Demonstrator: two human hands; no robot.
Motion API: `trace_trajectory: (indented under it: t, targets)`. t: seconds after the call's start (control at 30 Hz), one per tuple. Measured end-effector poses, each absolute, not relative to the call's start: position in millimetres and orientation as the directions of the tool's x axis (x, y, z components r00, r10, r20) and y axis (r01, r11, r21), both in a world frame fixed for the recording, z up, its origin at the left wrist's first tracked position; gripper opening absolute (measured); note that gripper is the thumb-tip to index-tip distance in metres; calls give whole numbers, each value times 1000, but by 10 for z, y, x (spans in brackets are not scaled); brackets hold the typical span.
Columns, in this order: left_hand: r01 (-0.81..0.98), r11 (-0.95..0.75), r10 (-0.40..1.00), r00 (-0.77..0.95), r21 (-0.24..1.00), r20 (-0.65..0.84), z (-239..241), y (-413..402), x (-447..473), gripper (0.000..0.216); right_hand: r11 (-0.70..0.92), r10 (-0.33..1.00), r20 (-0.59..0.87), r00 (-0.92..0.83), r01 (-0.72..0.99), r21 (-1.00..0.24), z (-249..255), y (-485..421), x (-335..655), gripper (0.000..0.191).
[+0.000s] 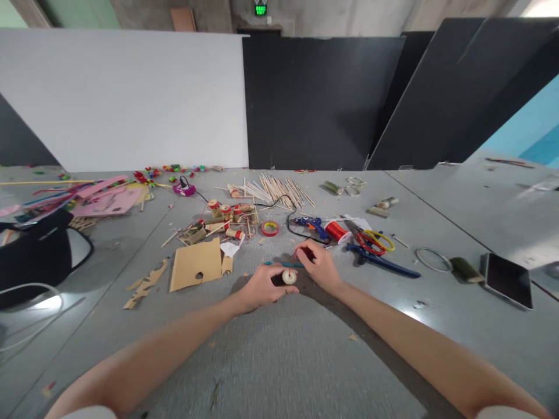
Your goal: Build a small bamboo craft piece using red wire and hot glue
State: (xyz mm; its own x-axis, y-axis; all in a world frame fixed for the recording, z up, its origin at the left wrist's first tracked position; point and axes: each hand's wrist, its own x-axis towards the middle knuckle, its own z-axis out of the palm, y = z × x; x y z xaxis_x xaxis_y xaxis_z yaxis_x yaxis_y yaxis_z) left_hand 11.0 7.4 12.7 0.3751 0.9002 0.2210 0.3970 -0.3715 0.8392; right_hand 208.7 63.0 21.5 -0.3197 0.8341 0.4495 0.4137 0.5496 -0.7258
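Both my hands meet at the middle of the grey table. My left hand is closed around a small pale round wooden piece, pinched at its fingertips. My right hand is curled just above it, fingers pinched near the piece's top; what they hold is too small to make out. A thin blue stick lies on the table right behind the hands.
A cardboard sheet lies to the left. Behind are bamboo bits with red tape, a tape ring, wooden sticks, a blue glue gun, a red thread spool, scissors. A tablet sits at right.
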Motion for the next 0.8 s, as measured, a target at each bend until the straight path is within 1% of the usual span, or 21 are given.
trace_trajectory:
  t: [0.13,0.23,0.27,0.33,0.4,0.43,0.47,0.5,0.53,0.57,0.6,0.63,0.67,0.7,0.73,0.8]
  targets:
    - [452,-363,911,354,815,210,109,60,113,33,654,732,654,-188,460,-600,425,616,2153,20]
    - [465,-374,909,354,803,219,105,58,115,35,693,632,772,-73,500,-520,826,708,2389,18]
    - [465,-389,904,360,796,231,108,60,115,35,686,624,781,-26,498,-531,1000,735,2504,19]
    - [475,-430,891,361,768,276,117,69,113,33,646,683,731,2,465,-605,1366,718,2758,19]
    - [488,-475,872,374,732,316,123,77,107,32,589,765,642,-48,453,-669,1680,531,2992,19]
    - [491,-491,864,379,719,331,124,79,101,33,547,810,578,-98,481,-685,1783,357,3084,23]
    - [491,-505,857,383,710,344,122,79,96,34,497,859,477,-188,530,-687,1832,129,3155,28]
    - [484,-517,850,384,706,360,118,77,90,36,456,889,316,-332,575,-679,1818,-145,3204,30]
    - [470,-529,843,385,706,376,111,73,86,41,415,882,125,-455,622,-664,1736,-453,3233,29]
    - [447,-540,836,383,713,393,103,66,85,50,383,837,-57,-544,658,-648,1587,-779,3246,30]
    - [421,-545,833,370,725,412,93,58,85,63,354,780,-201,-592,683,-639,1382,-1108,3247,27]
    - [394,-547,833,349,739,430,83,48,86,73,340,737,-294,-609,709,-617,1137,-1426,3239,23]
    - [371,-548,832,331,749,445,75,37,88,80,334,723,-337,-603,732,-594,872,-1722,3225,20]
    - [355,-553,829,318,754,459,72,27,88,81,330,735,-344,-584,752,-571,607,-1989,3210,18]
    - [344,-561,825,308,752,474,74,15,85,79,329,760,-330,-560,769,-549,359,-2226,3195,17]
    - [344,-588,809,287,732,514,107,-14,64,67,291,816,-313,-487,812,-507,-41,-2624,3184,18]
